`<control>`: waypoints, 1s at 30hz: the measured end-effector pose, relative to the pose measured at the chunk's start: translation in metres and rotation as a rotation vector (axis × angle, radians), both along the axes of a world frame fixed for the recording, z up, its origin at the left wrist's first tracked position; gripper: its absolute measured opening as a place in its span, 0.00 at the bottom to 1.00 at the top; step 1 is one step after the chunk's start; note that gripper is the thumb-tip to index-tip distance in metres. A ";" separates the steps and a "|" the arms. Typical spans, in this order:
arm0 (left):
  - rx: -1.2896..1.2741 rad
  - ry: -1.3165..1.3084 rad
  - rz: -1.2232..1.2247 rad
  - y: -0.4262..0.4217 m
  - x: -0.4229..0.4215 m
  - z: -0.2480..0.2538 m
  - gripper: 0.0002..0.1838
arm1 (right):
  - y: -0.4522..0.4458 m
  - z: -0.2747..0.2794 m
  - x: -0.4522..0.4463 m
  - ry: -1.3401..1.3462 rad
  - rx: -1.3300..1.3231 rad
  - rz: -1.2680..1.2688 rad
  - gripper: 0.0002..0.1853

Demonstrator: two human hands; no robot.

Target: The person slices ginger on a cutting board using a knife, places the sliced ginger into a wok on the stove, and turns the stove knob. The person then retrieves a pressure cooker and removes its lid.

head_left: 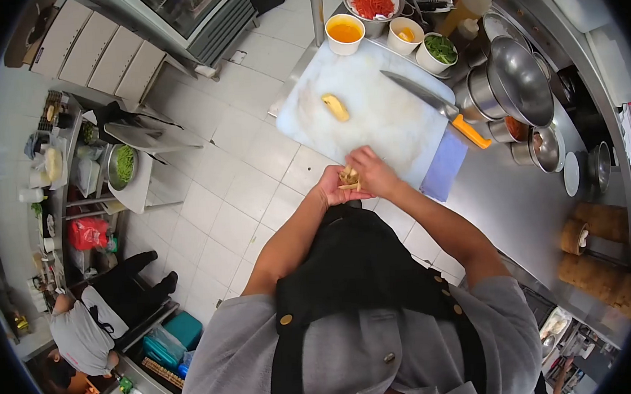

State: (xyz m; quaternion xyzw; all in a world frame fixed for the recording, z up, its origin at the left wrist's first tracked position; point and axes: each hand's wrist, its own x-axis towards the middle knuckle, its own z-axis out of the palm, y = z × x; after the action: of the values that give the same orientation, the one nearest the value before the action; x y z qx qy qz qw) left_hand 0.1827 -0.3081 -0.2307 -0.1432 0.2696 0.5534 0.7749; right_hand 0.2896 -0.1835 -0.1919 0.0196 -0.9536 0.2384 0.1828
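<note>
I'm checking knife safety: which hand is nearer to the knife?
Right. The right hand is by the board, left of the knife and closer to the body; the left hand is farther left.

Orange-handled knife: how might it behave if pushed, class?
The knife looks stiff, with its long metal blade. Lying flat, it would probably slide rather than roll. Its handle juts past the board; a nudge there may swivel it.

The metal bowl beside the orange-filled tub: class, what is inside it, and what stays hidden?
Inside the metal bowl, a heap of red shreds lies on a white, paper-like liner. The heap hides the liner's middle, and the bowl's bottom is covered too.
</note>
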 end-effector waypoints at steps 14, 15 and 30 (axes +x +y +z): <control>0.164 0.081 -0.191 -0.073 -0.140 -0.004 0.25 | -0.023 0.037 -0.043 0.044 -0.204 -0.492 0.28; 0.180 0.105 -0.205 -0.072 -0.167 -0.001 0.25 | -0.016 0.041 -0.026 -0.010 -0.188 -0.774 0.31; 0.301 -0.020 -0.411 0.007 -0.463 0.019 0.25 | -0.102 0.025 -0.043 -0.540 0.112 -1.122 0.09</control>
State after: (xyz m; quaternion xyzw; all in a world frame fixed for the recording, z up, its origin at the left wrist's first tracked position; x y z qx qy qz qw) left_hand -0.2802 -0.3015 -0.2115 0.0261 0.1997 0.4167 0.8864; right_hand 0.2470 -0.2856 -0.1672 -0.5354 -0.8424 0.0523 0.0313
